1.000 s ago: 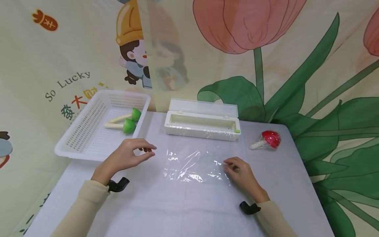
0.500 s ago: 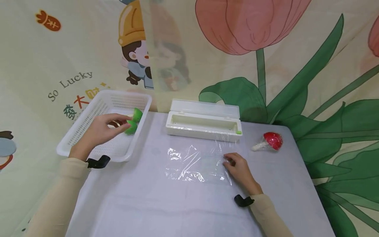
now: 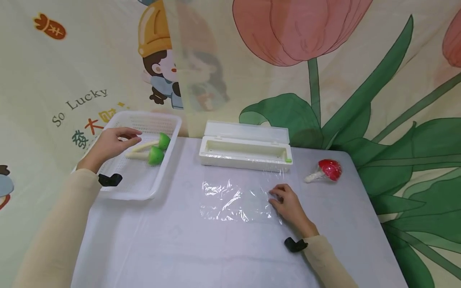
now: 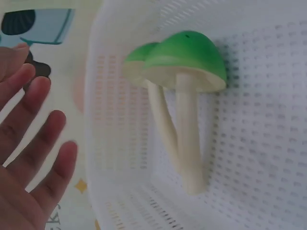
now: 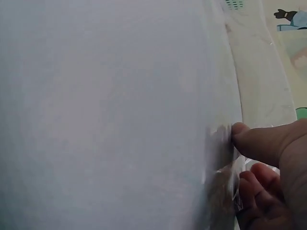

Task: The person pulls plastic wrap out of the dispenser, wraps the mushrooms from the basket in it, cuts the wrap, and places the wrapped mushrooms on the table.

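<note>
My left hand is over the left side of a white perforated basket, its fingers loosely bent and holding nothing. Two toy mushrooms with green caps, one nearer me and one behind, lie in the basket to the right of that hand. In the left wrist view their pale stems cross. A sheet of clear cling film lies in front of a white cling film dispenser. At the sheet's right edge rests my right hand, thumb and fingers apart, fingertips right at the film.
The dispenser's translucent lid stands raised at the back. On the right lies a red-capped toy mushroom wrapped in clear film. A white cloth covers the table, and a printed curtain hangs behind it.
My left hand has moved left and away from me, from beside the basket to over it, passing above the green mushrooms. The right hand has shifted slightly at the film's edge.
</note>
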Demonstrator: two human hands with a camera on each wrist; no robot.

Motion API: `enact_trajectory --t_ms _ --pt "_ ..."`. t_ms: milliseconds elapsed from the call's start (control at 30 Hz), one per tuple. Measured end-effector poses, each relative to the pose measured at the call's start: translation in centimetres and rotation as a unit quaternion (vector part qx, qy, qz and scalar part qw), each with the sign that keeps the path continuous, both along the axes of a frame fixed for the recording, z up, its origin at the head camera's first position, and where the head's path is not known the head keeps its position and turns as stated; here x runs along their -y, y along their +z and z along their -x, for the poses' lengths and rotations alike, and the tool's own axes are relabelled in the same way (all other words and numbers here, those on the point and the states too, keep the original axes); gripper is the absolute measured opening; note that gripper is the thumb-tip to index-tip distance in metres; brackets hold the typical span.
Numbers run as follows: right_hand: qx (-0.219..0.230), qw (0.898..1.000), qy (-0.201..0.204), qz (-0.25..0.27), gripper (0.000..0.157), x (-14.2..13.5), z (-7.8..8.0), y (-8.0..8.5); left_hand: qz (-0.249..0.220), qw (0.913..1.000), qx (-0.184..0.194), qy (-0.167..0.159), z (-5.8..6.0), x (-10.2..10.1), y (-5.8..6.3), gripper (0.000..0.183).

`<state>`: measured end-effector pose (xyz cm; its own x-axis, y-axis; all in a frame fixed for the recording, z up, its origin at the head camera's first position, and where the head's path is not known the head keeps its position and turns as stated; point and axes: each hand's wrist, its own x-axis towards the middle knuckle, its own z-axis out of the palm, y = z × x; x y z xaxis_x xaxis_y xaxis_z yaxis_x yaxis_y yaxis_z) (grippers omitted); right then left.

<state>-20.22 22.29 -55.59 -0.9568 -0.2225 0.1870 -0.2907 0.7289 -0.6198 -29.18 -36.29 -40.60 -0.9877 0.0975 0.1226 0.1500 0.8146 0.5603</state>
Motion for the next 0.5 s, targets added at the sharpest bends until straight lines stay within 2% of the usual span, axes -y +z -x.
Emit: enact_trajectory --t_ms 133,233,367,500 --pt "-0.035 0.999 0.001 0.005 0.025 -0.2 -0.1 -0.5 0.024 0.9990 0.032 -0.019 1.0 0.7 -1.5 0.045" --pt "-0.041 0.999 0.007 0.005 0.023 -0.3 -0.2 -0.7 0.034 0.9969 0.065 -0.027 1.6 1.3 -2.7 0.048" --pt "-0.028 0.999 0.021 0.000 0.022 -0.1 -0.3 -0.5 0.047 0.9913 0.121 -0.021 2.1 2.3 -4.0 0.051" --pt "-0.022 1.000 0.022 0.001 0.021 0.1 -0.4 -0.2 0.046 0.9881 0.147 -0.006 2.6 3.1 -5.1 0.047"
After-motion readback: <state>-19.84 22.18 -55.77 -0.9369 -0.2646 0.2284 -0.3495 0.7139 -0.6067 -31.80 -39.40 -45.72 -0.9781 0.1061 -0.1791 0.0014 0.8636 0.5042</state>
